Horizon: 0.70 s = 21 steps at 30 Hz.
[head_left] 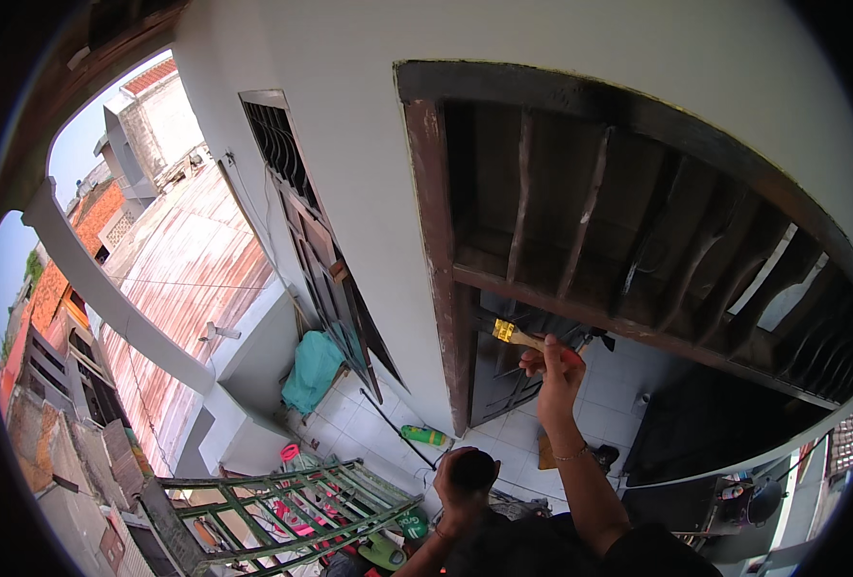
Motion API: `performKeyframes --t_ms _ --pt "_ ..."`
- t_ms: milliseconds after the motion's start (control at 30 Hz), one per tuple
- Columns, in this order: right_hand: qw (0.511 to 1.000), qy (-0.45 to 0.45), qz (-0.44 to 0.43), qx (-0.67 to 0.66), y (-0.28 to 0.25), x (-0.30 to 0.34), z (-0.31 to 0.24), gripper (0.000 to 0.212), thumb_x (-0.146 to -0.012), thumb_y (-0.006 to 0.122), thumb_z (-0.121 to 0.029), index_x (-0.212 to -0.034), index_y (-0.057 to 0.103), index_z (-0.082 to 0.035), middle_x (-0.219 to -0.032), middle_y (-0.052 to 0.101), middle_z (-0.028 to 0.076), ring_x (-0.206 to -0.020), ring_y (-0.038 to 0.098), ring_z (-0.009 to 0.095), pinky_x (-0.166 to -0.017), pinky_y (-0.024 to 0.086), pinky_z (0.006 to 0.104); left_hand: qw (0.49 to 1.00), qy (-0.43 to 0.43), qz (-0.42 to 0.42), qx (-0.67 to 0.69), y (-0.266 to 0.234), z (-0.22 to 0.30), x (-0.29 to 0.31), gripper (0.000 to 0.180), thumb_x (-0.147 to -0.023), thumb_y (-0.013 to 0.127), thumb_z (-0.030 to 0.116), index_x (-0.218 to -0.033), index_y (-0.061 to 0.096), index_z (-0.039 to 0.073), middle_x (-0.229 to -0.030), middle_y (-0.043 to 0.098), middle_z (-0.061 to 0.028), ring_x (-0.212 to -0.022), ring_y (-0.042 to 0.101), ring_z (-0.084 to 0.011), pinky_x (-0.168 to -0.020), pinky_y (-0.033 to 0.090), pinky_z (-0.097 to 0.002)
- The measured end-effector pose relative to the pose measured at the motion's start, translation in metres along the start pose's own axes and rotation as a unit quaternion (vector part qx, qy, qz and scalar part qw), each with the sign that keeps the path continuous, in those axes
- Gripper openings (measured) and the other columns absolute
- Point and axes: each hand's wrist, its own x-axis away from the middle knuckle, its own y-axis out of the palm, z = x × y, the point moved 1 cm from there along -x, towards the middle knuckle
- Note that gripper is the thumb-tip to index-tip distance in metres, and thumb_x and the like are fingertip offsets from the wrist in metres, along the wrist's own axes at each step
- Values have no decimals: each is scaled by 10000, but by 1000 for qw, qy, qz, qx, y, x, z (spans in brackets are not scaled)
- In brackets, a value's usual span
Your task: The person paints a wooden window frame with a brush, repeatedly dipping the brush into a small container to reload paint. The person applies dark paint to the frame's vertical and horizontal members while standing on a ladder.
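Observation:
My right hand (553, 380) is raised and closed round the handle of a paintbrush (528, 339). The brush has a gold-coloured ferrule, and its dark bristles point left toward the upright of a wooden door frame (436, 260); whether they touch it I cannot tell. That frame is brown and worn along the upright, and dark, nearly black, along its top beam. Lower down, my left hand (452, 492) is wrapped round a small round container (472, 471) whose inside looks black. Wavy wooden bars (585, 212) fill the opening above the crossbar (618, 330).
A green-painted slatted metal frame (282, 514) stands at lower left. On the tiled floor (354, 428) lie a green bottle (423, 436) and a teal cloth bundle (313, 370). A barred window (277, 144) and an open shutter (325, 260) line the wall. Beyond a low parapet are rusty roofs (176, 269).

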Motion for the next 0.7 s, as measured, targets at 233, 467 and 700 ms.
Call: performKeyframes --t_ms 233,467,700 --pt "994 90 69 -8 -137 87 -59 311 -1043 655 -313 -1046 673 -2 -755 704 91 -619 639 146 -559 445 283 999 -14 -41 -1 37 16 11 486 -678 965 113 -1058 670 44 -988 728 -97 -863 723 -222 -797 593 -352" --pt "976 25 218 -6 -188 131 -110 322 -1008 708 -292 -1107 609 -2 -776 695 109 -573 580 128 -529 416 261 989 49 -135 44 94 48 23 457 -711 952 132 -1064 672 58 -1022 711 -99 -918 723 -260 -805 593 -363" --pt "956 -124 140 227 -199 134 -166 449 -1036 651 -393 -1106 551 39 -699 663 121 -516 618 155 -455 465 248 973 62 -211 68 140 93 37 492 -680 948 91 -1090 676 80 -1089 700 -90 -972 712 -271 -841 579 -363"
